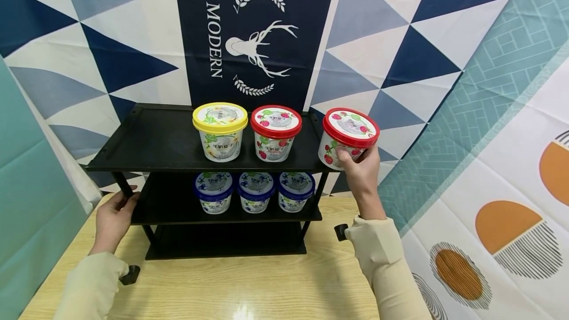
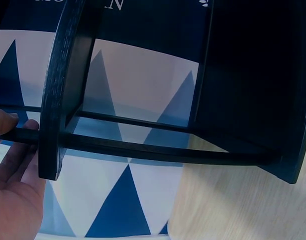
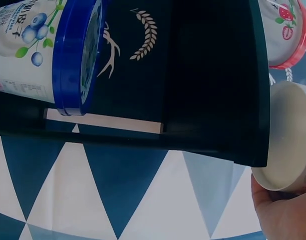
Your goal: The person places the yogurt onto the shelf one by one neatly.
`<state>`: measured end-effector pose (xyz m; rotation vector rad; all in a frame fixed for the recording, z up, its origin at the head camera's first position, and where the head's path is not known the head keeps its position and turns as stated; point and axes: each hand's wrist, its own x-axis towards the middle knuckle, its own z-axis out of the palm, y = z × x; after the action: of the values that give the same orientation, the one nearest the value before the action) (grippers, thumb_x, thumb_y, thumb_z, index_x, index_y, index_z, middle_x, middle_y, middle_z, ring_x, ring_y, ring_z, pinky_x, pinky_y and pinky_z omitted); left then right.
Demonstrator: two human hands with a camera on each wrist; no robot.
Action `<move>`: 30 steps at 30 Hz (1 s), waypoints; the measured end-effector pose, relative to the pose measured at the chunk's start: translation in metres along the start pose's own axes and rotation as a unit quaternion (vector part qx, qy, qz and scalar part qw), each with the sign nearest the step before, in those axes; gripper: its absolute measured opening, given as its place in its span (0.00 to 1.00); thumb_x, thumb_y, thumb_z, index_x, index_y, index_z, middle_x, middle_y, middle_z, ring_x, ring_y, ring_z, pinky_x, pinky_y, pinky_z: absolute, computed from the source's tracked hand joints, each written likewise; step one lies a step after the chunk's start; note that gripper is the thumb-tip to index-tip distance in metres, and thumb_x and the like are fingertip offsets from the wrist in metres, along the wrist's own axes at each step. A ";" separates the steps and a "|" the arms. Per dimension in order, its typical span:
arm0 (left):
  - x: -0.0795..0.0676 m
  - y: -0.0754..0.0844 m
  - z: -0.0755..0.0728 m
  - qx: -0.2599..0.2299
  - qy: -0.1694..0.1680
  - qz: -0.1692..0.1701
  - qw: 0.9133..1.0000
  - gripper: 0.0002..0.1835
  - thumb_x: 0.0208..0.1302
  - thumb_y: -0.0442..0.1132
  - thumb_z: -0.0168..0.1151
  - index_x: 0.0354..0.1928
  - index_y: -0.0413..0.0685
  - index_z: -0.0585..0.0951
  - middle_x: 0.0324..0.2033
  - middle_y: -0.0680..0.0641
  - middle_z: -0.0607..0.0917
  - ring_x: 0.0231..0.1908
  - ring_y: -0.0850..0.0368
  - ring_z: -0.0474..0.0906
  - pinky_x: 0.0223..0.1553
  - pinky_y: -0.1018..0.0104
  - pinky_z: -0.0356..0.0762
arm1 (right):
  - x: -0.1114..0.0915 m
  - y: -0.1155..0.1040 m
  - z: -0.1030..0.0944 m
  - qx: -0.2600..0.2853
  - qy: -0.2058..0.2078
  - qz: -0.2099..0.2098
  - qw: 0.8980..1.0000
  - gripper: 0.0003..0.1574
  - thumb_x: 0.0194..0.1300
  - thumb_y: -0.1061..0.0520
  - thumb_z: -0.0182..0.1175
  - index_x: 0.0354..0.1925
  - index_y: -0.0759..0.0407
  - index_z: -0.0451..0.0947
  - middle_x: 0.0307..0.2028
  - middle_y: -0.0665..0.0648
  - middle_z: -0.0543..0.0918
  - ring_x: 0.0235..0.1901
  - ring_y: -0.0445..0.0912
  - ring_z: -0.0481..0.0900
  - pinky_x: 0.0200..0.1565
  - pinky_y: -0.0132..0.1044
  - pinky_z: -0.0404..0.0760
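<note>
My right hand (image 1: 365, 177) grips a red-lidded tub with raspberry pictures (image 1: 351, 127) at the right end of the black shelf rack's top board (image 1: 146, 135). In the right wrist view the tub's pale base (image 3: 285, 137) is seen from below, beside the board's edge. My left hand (image 1: 112, 219) holds the rack's left post (image 1: 121, 185), thumb and fingers on either side of it in the left wrist view. On the top board stand a yellow-lidded tub (image 1: 221, 132) and another red-lidded tub (image 1: 275, 134). Several blue-lidded tubs (image 1: 256, 191) stand in a row on the middle board.
The rack's bottom board (image 1: 226, 241) rests on a light wooden table (image 1: 249, 285). Behind it hangs a patterned cloth (image 1: 262, 28) with a deer head. Teal cloth (image 1: 35, 201) closes off the left side, and a patterned cloth (image 1: 511, 162) the right.
</note>
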<state>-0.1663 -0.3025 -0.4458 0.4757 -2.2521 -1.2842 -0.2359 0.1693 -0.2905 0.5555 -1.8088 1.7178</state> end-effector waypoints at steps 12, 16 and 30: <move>0.001 0.001 -0.001 0.007 -0.005 -0.005 1.000 0.16 0.68 0.45 0.53 0.51 0.43 0.79 0.27 0.81 0.68 0.31 0.87 0.65 0.29 0.86 0.65 | 0.008 0.001 0.005 -0.021 -0.017 0.019 0.999 0.37 0.52 0.55 0.59 0.60 0.59 0.62 0.48 0.48 0.75 0.45 0.41 0.77 0.43 0.26 0.77; 0.001 0.001 -0.002 0.006 -0.006 -0.005 1.000 0.17 0.68 0.45 0.53 0.51 0.43 0.79 0.27 0.81 0.68 0.31 0.88 0.65 0.29 0.86 0.65 | 0.010 0.002 0.007 -0.038 -0.019 0.036 0.998 0.37 0.53 0.54 0.60 0.61 0.57 0.62 0.48 0.48 0.75 0.45 0.40 0.76 0.43 0.25 0.76; -0.001 0.000 -0.002 0.011 -0.020 -0.012 1.000 0.20 0.69 0.47 0.51 0.55 0.43 0.78 0.28 0.83 0.67 0.33 0.89 0.62 0.29 0.86 0.66 | 0.016 0.001 0.011 -0.088 -0.061 0.070 0.992 0.40 0.56 0.54 0.61 0.65 0.58 0.58 0.56 0.59 0.72 0.50 0.44 0.74 0.47 0.29 0.76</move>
<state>-0.1649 -0.3031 -0.4450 0.4898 -2.3029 -1.2931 -0.2500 0.1595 -0.2812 0.4775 -2.1062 1.6225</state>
